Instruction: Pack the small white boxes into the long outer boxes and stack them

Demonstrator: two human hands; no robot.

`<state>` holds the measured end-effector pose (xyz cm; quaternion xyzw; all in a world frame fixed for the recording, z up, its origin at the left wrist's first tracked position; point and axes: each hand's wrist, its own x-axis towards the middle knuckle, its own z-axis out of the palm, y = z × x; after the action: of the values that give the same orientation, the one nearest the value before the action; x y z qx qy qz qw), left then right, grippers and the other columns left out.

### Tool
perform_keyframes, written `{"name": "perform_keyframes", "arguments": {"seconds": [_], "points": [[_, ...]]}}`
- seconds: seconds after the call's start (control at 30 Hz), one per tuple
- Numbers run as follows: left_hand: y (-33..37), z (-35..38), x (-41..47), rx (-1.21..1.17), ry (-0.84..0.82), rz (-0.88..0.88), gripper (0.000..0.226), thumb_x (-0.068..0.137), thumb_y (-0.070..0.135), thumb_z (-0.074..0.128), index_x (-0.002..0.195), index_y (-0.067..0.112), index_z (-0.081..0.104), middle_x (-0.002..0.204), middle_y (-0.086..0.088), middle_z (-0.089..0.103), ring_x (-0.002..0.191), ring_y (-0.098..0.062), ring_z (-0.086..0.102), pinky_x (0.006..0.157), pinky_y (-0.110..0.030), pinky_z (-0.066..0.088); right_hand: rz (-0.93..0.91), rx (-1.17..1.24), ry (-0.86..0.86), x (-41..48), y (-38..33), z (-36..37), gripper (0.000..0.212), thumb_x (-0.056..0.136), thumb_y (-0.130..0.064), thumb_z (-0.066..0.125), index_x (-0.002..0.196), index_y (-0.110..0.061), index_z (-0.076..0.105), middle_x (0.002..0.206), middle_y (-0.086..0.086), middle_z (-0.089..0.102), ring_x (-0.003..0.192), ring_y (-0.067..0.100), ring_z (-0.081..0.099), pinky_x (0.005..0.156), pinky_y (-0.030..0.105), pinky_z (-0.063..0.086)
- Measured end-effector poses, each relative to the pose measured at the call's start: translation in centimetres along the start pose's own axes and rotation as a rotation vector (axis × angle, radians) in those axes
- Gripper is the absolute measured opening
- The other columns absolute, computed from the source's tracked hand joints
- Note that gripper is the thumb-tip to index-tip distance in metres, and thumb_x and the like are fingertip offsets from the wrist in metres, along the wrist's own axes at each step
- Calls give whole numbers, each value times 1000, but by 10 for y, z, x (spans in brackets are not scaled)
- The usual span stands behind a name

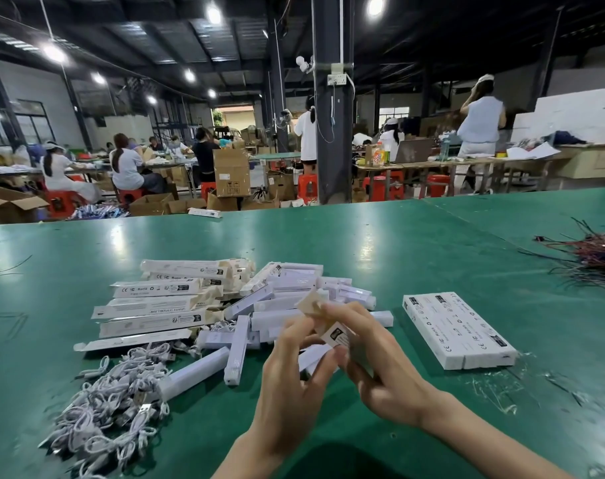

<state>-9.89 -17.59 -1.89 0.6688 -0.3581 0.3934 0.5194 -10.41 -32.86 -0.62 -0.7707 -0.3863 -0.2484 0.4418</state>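
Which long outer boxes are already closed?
The flat row of boxes right of the right hand: ends shut, side by side. The left pile shows open flaps.

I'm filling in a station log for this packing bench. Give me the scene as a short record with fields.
hands: left hand and right hand both hold one long outer box, flap open
centre: pile of small white boxes
left: open-ended outer boxes
front left: white USB cables
right: closed boxes lying side by side
far right: tangle of wires
surface: green table
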Motion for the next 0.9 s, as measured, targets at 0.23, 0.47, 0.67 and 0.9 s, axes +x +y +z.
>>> {"name": "perform_keyframes", "arguments": {"seconds": [0.23,0.47,0.67,0.9], "points": [[6,-3,3,-18,-4,26,14,101,29,46,105,28,59,113,22,58,103,-7,63,81,-21,51,-38,-49,17,-1,5,-1,94,58,26,38,126,-38,40,110,-11,46,84,17,50,60,32,43],[15,1,-3,-289,57,-228,32,87,30,65,108,44,44,96,11,70,82,-17,72,73,-26,55,20,-78,59,-5,7,2,77,56,25,33,112,-27,43,95,-7,50,83,23,48,65,46,46],[16,1,-2,-276,55,-286,14,93,39,55,98,34,67,86,11,73,79,-10,71,69,-24,57,8,-205,96,-5,5,5,73,57,20,34,114,-24,37,93,-16,45,78,10,45,67,26,38],[17,4,-4,-138,44,-198,16,86,28,66,102,25,69,102,12,74,84,-7,72,67,-28,60,63,-257,133,-4,3,8,70,68,14,35,123,-27,27,96,8,60,77,31,58,63,46,51]]}}
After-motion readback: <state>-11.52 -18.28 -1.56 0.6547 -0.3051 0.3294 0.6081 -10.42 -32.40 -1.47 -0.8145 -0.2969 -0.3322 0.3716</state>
